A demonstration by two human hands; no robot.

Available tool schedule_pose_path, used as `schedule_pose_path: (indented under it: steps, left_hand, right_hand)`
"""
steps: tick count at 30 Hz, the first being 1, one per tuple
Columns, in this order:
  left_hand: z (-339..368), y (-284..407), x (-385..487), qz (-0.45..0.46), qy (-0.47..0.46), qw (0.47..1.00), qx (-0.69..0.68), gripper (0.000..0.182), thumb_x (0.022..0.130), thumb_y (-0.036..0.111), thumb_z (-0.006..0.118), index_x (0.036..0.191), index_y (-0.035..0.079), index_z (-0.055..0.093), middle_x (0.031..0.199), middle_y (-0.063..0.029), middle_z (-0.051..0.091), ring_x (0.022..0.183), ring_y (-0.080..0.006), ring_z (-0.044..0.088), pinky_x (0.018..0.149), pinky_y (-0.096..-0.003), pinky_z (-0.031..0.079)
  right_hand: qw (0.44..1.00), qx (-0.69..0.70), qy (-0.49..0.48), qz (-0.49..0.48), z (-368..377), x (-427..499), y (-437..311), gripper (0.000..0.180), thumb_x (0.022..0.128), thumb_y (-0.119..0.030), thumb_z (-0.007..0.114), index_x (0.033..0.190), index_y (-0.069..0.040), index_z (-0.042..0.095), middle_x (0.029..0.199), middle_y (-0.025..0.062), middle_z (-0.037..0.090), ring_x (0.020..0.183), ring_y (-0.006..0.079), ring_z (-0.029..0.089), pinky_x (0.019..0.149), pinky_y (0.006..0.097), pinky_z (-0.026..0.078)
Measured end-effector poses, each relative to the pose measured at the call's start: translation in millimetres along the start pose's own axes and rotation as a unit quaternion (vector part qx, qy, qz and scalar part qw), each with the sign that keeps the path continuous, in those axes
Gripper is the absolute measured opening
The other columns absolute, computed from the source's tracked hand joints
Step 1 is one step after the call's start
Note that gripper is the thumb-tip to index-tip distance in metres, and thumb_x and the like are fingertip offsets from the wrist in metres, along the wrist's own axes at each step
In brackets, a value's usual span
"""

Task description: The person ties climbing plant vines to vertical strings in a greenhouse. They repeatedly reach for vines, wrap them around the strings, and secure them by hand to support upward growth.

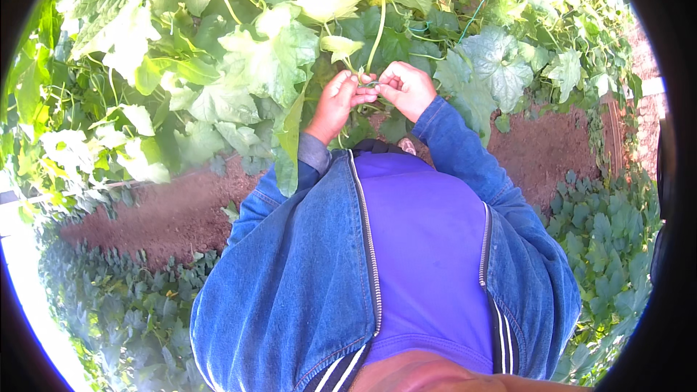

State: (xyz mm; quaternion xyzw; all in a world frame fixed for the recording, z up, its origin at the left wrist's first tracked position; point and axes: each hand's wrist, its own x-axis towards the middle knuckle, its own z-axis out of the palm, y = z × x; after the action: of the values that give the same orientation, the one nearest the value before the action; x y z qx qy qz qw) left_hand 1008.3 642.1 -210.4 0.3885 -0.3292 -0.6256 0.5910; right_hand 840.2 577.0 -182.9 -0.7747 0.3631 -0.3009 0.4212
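My left hand and my right hand meet in front of my waist, against the vine foliage. Between their fingertips they pinch a thin green strand; whether it is a tie or a tendril cannot be made out. Just above the fingers rises a pale green stem that carries a leaf. A small light leaf hangs over my left fingertips. Broad lobed leaves flank both hands, one large leaf on the left and another on the right. My fingers partly hide the strand.
A teal string runs up through the foliage at upper right. Bare brown soil shows beneath the vines, with more low leafy plants behind me. A long narrow leaf hangs across my left sleeve.
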Motion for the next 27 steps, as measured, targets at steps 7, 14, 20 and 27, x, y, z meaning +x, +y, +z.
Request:
schedule_pose_path:
  steps: [7,14,20,27]
  left_hand:
    - [-1,-9,-1,0.030,0.026,0.998,0.050,0.016,0.095,0.007,0.039,0.101,-0.003,0.050,0.108,-0.0149,0.057,0.089,-0.0209,0.062,0.081,-0.0316,0.053]
    - [0,-10,-1,0.029,0.038,0.997,0.063,0.020,0.090,0.001,0.039,0.103,-0.004,0.053,0.103,-0.0126,0.059,0.087,-0.0196,0.062,0.080,-0.0303,0.053]
    - [1,-5,-1,0.012,0.032,0.996,0.088,0.022,0.094,0.008,0.041,0.106,-0.002,0.056,0.101,-0.0108,0.061,0.091,-0.0181,0.061,0.083,-0.0299,0.052]
    - [-2,-2,0,0.004,0.013,0.998,0.067,0.021,0.093,0.007,0.042,0.105,-0.003,0.056,0.098,-0.0102,0.062,0.088,-0.0170,0.062,0.083,-0.0299,0.052]
  right_hand:
    - [1.000,0.009,-0.014,0.015,5,-2,-1,0.013,0.075,-0.007,0.069,0.078,-0.003,0.057,0.075,0.0068,0.057,0.063,0.0146,0.056,0.058,0.0289,0.046]
    - [0.990,0.138,-0.026,0.028,13,-4,-3,0.013,0.077,-0.006,0.067,0.084,-0.003,0.057,0.077,0.0059,0.057,0.064,0.0128,0.056,0.059,0.0277,0.046]
    - [0.993,0.108,-0.027,-0.023,19,-3,-6,0.012,0.082,-0.002,0.062,0.093,-0.002,0.059,0.084,0.0066,0.057,0.069,0.0122,0.057,0.064,0.0260,0.047]
    - [0.985,0.163,-0.036,-0.049,16,1,-1,0.010,0.083,-0.003,0.060,0.092,-0.001,0.059,0.083,0.0074,0.055,0.072,0.0142,0.058,0.066,0.0266,0.047]
